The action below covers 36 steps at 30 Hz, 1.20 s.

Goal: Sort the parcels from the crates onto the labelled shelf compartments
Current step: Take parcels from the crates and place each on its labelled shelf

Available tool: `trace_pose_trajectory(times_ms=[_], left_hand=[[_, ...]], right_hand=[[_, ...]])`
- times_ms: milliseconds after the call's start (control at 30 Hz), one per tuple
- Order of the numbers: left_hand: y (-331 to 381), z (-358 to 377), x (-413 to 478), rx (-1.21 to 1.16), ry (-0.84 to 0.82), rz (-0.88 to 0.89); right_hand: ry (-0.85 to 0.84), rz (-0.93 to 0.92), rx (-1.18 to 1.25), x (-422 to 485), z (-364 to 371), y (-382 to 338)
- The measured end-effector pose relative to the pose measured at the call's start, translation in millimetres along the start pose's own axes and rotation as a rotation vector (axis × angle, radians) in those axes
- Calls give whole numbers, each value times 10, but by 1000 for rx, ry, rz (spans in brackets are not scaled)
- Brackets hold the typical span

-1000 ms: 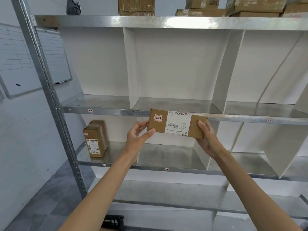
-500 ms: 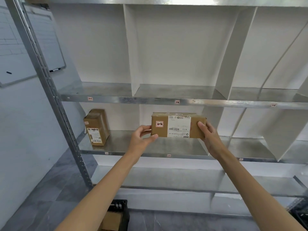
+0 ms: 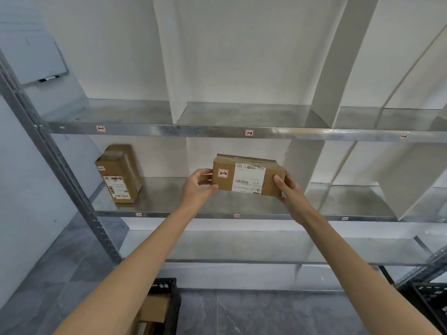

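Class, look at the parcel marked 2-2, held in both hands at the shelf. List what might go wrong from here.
1. The parcel is gripped only at its ends by the left hand and right hand; letting go before it rests on the shelf could drop it.
2. Its right end is close to the white divider; pushed in askew, it might catch.
3. The edge tag below is small; misreading it could mean the wrong compartment.

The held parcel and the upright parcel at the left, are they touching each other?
Apart. The head view shows a clear stretch of bare shelf between the held parcel and the upright parcel.
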State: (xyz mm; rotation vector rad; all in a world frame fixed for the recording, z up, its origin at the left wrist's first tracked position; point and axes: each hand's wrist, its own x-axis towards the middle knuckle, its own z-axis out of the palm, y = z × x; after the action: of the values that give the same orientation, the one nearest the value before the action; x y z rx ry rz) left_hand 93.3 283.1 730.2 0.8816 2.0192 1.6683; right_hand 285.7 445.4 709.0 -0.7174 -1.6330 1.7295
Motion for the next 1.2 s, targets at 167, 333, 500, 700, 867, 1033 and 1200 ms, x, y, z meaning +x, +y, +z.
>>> trace_pose_trajectory(times_ms=[167, 333, 500, 700, 867, 1033, 1200], left_hand=[[-239, 206, 445, 49, 36, -23], [-467, 417, 824, 82, 61, -113], [-815, 543, 977, 114, 63, -199], [-1276, 639, 1087, 107, 29, -318], [-1630, 652, 1152, 83, -27, -428], [-1885, 646, 1253, 94, -59, -475], [-2072, 693, 1275, 56, -83, -564]], right_hand=[[-10, 25, -59, 470, -63, 180], [-50, 90, -83, 1017, -116, 502], [-57, 289, -22, 1352, -8, 929], [25, 435, 76, 1489, 191, 1336], [60, 464, -81, 1575, 263, 1623], [98, 454, -151, 1674, 332, 1868], [116, 456, -224, 1684, 331, 1993]])
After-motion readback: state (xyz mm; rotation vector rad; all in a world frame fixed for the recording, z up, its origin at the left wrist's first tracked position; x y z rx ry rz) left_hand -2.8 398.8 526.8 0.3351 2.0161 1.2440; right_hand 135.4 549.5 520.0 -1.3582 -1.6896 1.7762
